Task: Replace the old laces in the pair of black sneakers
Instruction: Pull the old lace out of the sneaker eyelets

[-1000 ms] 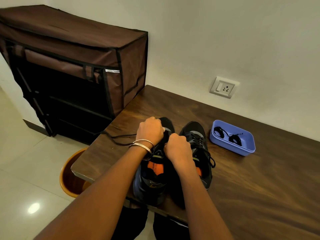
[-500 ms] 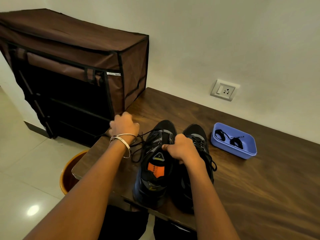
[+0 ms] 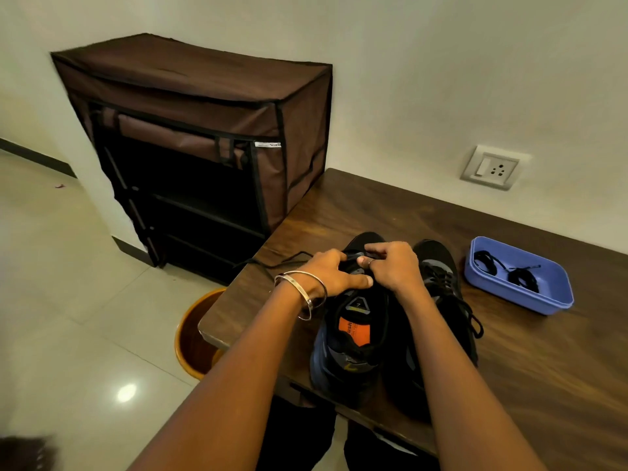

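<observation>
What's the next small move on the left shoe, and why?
Probably pull the next crossing of the old lace out leftward. Both the left hand and right hand pinch at the left shoe near its toe, and freed lace already trails over the table edge.

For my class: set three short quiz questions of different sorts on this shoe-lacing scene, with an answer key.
1. True or false: both hands are at the toe end of the left sneaker.
2. Multiple choice: the blue tray holds (a) coiled black laces, (b) scissors, (c) socks.
3. Fill in: the old lace trails off the table edge toward the brown ____.

Key:
1. True: the left hand and right hand meet there.
2. a: the coiled laces lie inside.
3. Shoe rack.
</observation>
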{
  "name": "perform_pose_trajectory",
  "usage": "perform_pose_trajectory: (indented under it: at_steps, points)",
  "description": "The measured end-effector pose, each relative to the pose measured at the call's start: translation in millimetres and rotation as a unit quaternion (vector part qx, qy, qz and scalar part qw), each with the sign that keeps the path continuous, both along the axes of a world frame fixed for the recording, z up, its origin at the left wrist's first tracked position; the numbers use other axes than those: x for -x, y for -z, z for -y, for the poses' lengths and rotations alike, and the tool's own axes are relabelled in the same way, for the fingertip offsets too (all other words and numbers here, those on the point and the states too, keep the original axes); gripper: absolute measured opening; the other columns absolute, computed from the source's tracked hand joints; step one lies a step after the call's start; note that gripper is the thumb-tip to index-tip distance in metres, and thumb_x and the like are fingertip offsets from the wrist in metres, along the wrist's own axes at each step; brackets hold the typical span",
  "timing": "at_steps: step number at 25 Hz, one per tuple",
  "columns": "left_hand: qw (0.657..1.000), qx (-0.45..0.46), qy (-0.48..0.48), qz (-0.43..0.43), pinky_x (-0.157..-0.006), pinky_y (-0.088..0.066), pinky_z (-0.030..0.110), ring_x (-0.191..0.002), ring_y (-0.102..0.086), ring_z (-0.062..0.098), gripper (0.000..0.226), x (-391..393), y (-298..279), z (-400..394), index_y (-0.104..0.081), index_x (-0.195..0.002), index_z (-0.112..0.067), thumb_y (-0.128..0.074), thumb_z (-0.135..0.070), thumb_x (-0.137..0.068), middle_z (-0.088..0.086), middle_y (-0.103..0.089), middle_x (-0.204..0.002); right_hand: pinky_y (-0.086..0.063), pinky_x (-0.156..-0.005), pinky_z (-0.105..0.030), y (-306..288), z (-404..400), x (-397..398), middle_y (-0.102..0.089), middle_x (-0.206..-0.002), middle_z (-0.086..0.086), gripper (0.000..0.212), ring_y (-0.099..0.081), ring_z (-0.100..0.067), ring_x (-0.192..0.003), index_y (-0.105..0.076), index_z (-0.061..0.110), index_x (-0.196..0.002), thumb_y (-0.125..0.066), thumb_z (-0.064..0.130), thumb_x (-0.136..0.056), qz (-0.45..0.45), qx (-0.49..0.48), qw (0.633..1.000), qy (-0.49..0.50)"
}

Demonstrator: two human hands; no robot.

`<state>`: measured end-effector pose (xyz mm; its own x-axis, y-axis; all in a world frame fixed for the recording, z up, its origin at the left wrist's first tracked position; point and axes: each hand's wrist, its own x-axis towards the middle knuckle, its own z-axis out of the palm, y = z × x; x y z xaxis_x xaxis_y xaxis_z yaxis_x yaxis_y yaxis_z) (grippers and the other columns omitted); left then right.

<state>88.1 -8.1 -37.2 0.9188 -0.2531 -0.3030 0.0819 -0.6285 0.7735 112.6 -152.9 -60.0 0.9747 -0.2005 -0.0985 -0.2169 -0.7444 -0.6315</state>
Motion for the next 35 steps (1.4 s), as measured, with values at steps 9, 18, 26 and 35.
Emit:
perform_pose_trajectory:
  at_steps: [9, 18, 26, 35]
  points:
    - [1.000, -0.014, -0.021, -0.005, -0.097, -0.050, 0.038, -0.117, -0.053, 0.026, 0.096, -4, 17, 9, -0.031, -0.148, -0.016, -0.079, -0.048, -0.070, 0.008, -0.041, -0.140, -0.049, -0.080, -0.038, -12, -6, 6, -0.065, -0.098, -0.003, 0.018, -0.060, -0.023, -0.096, -0.064, 0.013, -0.090, -0.052, 0.022, -0.099, 0.050, -0.101, 0.984, 0.137]
    - [0.998, -0.054, -0.016, -0.020, -0.099, -0.049, 0.044, -0.117, -0.052, 0.032, 0.091, -10, 24, 17, -0.037, -0.143, -0.012, -0.072, -0.052, -0.069, 0.015, -0.046, -0.135, -0.061, -0.065, -0.034, -79, 14, 37, -0.071, -0.077, -0.015, 0.016, -0.073, -0.031, -0.074, -0.045, 0.012, -0.105, -0.029, 0.013, -0.108, 0.199, -0.488, 0.840, 0.129]
    - [0.998, -0.056, -0.003, -0.009, -0.091, -0.053, 0.042, -0.103, -0.059, 0.028, 0.058, -10, 26, 23, -0.059, -0.117, -0.009, -0.070, -0.046, -0.074, 0.011, -0.058, -0.118, -0.042, -0.049, -0.024, -92, 18, 42, -0.049, -0.057, 0.006, 0.008, -0.050, -0.010, -0.053, -0.050, 0.015, -0.102, -0.046, 0.010, -0.104, 0.345, -0.607, 0.710, 0.091]
    - [0.999, -0.038, 0.006, 0.010, -0.094, -0.049, 0.036, -0.113, -0.055, 0.028, 0.070, -11, 26, 25, -0.042, -0.140, -0.017, -0.071, -0.037, -0.079, 0.012, -0.050, -0.133, -0.040, -0.101, -0.051, -55, 22, 34, -0.053, -0.130, -0.013, 0.027, -0.046, -0.036, -0.125, -0.059, 0.016, -0.120, -0.062, 0.012, -0.093, 0.105, 0.150, 0.980, 0.075]
